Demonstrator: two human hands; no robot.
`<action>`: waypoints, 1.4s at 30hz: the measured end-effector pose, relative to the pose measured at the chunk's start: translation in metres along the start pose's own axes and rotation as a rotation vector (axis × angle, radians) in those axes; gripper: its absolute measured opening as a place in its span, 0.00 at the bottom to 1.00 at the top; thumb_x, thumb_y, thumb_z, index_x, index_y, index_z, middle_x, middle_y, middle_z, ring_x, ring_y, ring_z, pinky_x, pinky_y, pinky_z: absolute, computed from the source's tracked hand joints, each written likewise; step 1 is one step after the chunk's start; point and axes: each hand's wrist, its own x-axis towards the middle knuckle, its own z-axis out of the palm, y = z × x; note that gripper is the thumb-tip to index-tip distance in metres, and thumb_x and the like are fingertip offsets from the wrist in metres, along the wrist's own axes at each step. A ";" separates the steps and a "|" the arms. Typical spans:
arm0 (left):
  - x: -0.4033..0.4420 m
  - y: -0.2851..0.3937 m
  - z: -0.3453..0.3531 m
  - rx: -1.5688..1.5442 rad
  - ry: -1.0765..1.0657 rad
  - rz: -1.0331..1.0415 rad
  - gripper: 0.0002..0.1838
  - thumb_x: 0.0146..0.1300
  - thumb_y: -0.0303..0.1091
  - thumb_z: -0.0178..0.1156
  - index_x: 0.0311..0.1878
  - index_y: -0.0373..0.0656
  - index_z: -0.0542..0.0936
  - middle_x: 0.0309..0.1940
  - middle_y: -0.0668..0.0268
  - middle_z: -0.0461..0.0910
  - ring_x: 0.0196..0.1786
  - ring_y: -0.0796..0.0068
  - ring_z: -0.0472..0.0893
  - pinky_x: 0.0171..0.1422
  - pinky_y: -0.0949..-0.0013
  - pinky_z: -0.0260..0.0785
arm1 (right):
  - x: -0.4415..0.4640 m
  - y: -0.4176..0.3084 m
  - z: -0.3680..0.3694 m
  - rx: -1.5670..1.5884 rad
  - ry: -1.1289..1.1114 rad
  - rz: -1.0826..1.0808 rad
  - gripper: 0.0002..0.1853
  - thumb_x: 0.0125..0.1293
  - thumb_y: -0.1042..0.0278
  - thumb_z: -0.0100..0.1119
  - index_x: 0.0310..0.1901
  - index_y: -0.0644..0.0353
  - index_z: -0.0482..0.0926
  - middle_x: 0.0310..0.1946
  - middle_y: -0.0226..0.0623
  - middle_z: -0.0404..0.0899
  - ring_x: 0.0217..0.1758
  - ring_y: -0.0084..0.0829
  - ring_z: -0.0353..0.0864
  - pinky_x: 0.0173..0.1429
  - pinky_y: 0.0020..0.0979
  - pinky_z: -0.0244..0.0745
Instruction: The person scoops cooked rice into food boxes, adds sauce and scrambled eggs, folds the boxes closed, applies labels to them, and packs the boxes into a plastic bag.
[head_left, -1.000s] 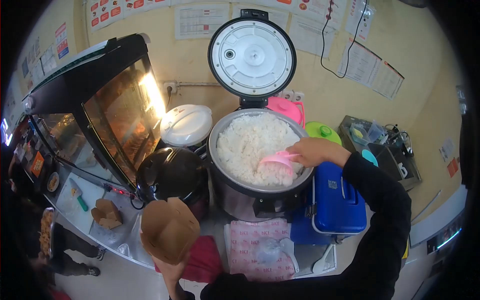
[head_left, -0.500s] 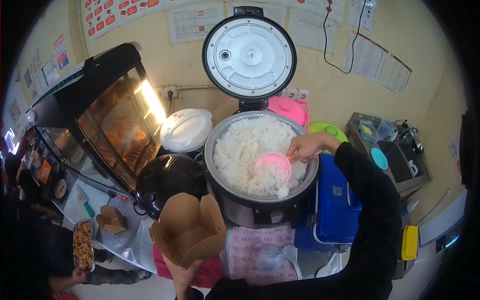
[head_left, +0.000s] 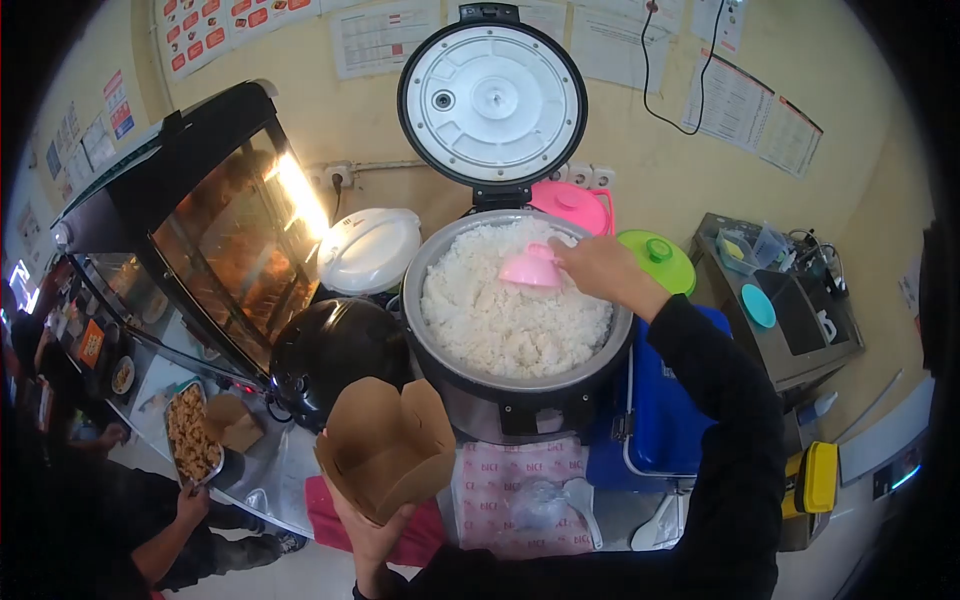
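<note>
Pink scoop at the rice
We note right hand clamped on it, left hand gripping brown box.

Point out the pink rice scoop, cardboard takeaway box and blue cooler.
Pink rice scoop (head_left: 530, 270): head view, on its bowl.
Cardboard takeaway box (head_left: 384, 448): head view, on its inside.
Blue cooler (head_left: 665, 438): head view, on its top face.

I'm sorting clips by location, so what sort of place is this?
Probably a takeaway kitchen: there's a large open cooker full of rice, a lit, glass-sided food cabinet, and an open cardboard box in the left hand.
</note>
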 end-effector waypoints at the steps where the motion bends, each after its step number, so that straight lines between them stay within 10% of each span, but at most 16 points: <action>1: -0.001 0.002 0.000 -0.001 -0.004 -0.003 0.66 0.42 0.50 0.79 0.76 0.36 0.45 0.71 0.54 0.55 0.73 0.59 0.60 0.73 0.56 0.57 | -0.007 -0.006 -0.008 0.003 -0.016 -0.022 0.20 0.69 0.62 0.49 0.61 0.58 0.72 0.35 0.48 0.83 0.39 0.48 0.84 0.43 0.48 0.76; 11: -0.007 0.010 -0.007 -0.109 -0.021 -0.007 0.65 0.44 0.47 0.78 0.76 0.36 0.44 0.71 0.53 0.55 0.72 0.58 0.62 0.72 0.56 0.60 | -0.052 -0.024 -0.035 0.165 -0.266 -0.018 0.18 0.70 0.56 0.51 0.51 0.60 0.78 0.39 0.51 0.82 0.46 0.52 0.82 0.48 0.49 0.76; 17: -0.004 0.021 -0.005 -0.140 -0.034 0.015 0.65 0.45 0.50 0.78 0.76 0.35 0.44 0.70 0.53 0.58 0.70 0.58 0.65 0.70 0.57 0.63 | -0.035 -0.021 -0.031 0.270 -0.582 0.055 0.17 0.68 0.59 0.52 0.35 0.66 0.82 0.28 0.53 0.82 0.29 0.48 0.84 0.38 0.45 0.78; 26: 0.027 0.054 0.008 -0.097 -0.064 0.138 0.63 0.44 0.45 0.78 0.76 0.38 0.46 0.68 0.57 0.61 0.69 0.62 0.67 0.70 0.61 0.63 | 0.002 0.006 -0.025 0.525 -0.877 0.129 0.19 0.69 0.54 0.57 0.28 0.62 0.82 0.19 0.31 0.78 0.17 0.22 0.75 0.22 0.27 0.70; 42: 0.052 0.046 0.015 -0.159 -0.112 0.160 0.64 0.37 0.28 0.80 0.76 0.43 0.47 0.69 0.59 0.60 0.69 0.63 0.66 0.71 0.60 0.64 | -0.027 0.046 -0.005 1.018 -0.671 0.241 0.13 0.71 0.61 0.54 0.36 0.61 0.84 0.18 0.26 0.73 0.16 0.15 0.68 0.18 0.21 0.63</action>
